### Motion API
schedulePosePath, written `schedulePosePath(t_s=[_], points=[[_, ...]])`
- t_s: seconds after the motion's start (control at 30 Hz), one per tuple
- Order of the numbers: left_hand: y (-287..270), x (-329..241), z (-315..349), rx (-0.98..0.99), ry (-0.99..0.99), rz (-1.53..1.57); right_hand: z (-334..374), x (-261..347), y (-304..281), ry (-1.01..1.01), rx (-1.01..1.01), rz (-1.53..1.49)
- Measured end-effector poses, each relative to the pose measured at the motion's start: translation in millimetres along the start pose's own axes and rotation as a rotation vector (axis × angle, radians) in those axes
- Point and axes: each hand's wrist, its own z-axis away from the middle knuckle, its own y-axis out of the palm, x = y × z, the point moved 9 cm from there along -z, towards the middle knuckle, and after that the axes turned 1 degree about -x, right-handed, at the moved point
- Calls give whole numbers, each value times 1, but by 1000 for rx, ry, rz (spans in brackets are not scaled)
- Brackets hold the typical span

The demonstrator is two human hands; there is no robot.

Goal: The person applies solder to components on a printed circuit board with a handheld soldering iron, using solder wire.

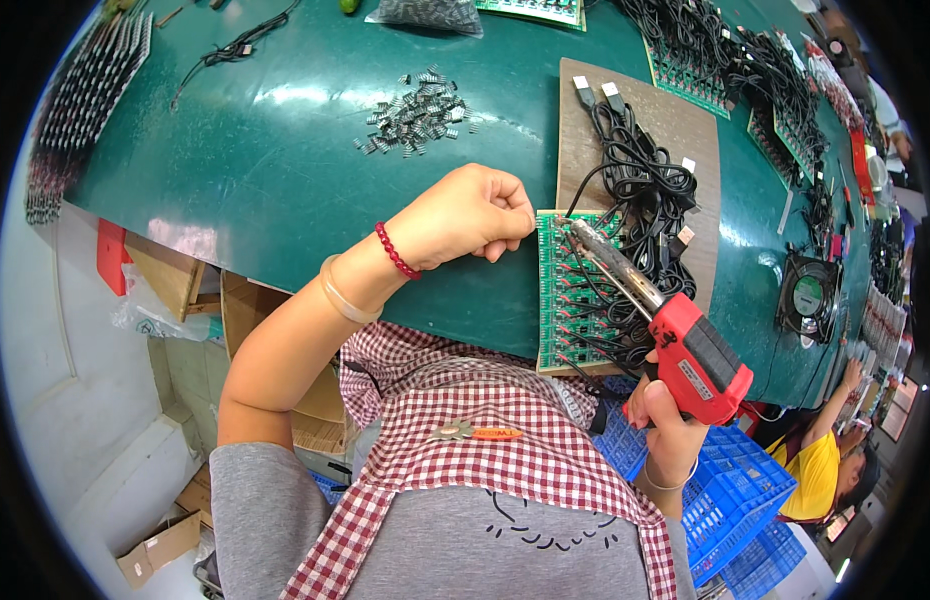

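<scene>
My right hand (667, 425) grips a red and black soldering gun (690, 360) by its handle. The gun's metal barrel slants up and left, and its tip is over the upper left corner of a green circuit board panel (551, 290). Right beside that corner, my left hand (482, 212) is closed in a pinch; whatever its fingertips hold is too small or hidden. Black USB cables (640, 165) lie bundled across the panel's right side, and several wire ends run onto the board. The panel rests partly on a brown board (585, 140).
Small black-and-silver parts (417, 112) lie in a loose pile on the green table (295, 180). Farther right are more cabled circuit boards (695, 80) and a black fan (809, 290). Blue crates (735, 490) stand below the table edge, near a person in yellow (815, 465).
</scene>
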Motion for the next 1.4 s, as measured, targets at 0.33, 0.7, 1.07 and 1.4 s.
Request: schedulePosePath(t_s=[0.33, 0.7, 1.07, 1.4], points=[[-1, 0, -1, -14, 8, -5, 1, 2, 1, -46, 21, 37], [-46, -83, 23, -777, 584, -1178, 5, 17, 0, -88, -37, -38], [-34, -79, 25, -848, 669, -1388, 7, 45, 6, -249, 34, -290], [95, -36, 85, -8, 454, -69, 1, 39, 51, -145, 161, -74]])
